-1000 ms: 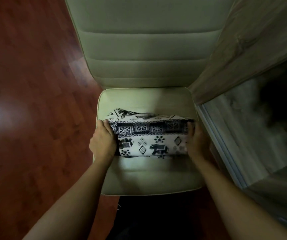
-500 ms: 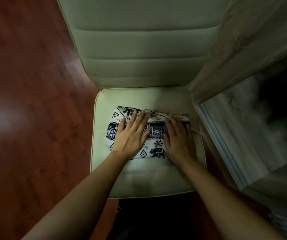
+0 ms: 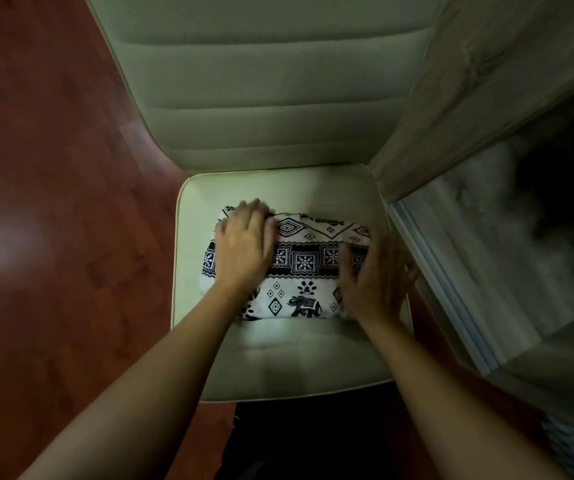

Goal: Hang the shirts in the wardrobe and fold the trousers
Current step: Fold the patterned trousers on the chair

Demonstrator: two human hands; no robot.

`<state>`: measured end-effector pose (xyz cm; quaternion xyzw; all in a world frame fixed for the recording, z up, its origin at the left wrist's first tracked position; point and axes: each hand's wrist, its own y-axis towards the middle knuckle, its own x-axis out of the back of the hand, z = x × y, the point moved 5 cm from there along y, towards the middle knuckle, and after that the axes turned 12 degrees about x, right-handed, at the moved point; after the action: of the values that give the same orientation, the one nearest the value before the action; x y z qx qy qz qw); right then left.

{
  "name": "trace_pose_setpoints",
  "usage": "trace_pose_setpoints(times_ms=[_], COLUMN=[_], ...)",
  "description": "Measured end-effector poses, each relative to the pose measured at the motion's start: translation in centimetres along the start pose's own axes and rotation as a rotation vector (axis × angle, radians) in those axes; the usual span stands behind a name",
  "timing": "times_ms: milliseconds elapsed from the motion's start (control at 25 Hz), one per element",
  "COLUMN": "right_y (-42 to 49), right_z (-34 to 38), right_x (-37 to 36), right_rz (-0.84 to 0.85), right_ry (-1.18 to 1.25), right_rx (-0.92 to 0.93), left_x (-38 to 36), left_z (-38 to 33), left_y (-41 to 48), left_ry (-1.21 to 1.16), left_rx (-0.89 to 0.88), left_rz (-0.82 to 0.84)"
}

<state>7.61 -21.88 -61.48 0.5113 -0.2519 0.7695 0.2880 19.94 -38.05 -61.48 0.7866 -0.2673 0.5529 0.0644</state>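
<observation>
The folded trousers (image 3: 304, 268), white with black elephant and diamond prints, lie as a compact rectangle on the seat of a pale chair (image 3: 278, 368). My left hand (image 3: 244, 247) lies flat on the bundle's left end, fingers straight and blurred. My right hand (image 3: 375, 275) rests on the right end with fingers spread, reaching past the fabric's edge. Both hands cover the ends of the trousers; the middle strip shows between them.
The chair's padded backrest (image 3: 261, 81) rises behind the seat. A wooden wardrobe panel (image 3: 486, 64) and a mirrored sliding door (image 3: 507, 254) stand close on the right. Red-brown wooden floor (image 3: 53, 202) spreads to the left.
My hands went from gripping the bundle's two ends to lying on its middle, then slid apart toward the left and right ends. The trousers now lie flatter.
</observation>
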Motion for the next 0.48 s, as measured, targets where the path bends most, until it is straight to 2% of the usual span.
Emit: trace_pose_setpoints(times_ms=[40, 80, 160, 200, 280, 360, 480], right_y=[1.2, 2.5, 5.0, 6.0, 6.9, 7.1, 7.1], right_z=[-0.4, -0.8, -1.8, -2.2, -2.2, -2.0, -2.8], right_x=[0.8, 1.0, 0.3, -0.4, -1.4, -1.4, -0.4], right_rz=[-0.06, -0.05, 0.101, 0.204, 0.362, 0.376, 0.32], right_ry=[0.038, 0.049, 0.032, 0.031, 0.041, -0.04, -0.24], right_rx=[-0.023, -0.006, 0.08, 0.123, 0.242, 0.329, 0.244], left_x=[0.9, 1.1, 0.2, -0.4, -0.8, -0.8, 0.2], left_z=[0.3, 1.1, 2.5, 2.9, 2.8, 2.7, 4.2], left_y=[1.4, 2.9, 5.0, 5.6, 6.2, 6.4, 6.7], left_ry=[-0.011, 0.013, 0.156, 0.249, 0.382, 0.454, 0.521], left_rx=[0.033, 0.065, 0.057, -0.007, -0.167, -0.255, -0.135], left_rz=[-0.061, -0.031, 0.135, 0.181, 0.156, 0.135, 0.076])
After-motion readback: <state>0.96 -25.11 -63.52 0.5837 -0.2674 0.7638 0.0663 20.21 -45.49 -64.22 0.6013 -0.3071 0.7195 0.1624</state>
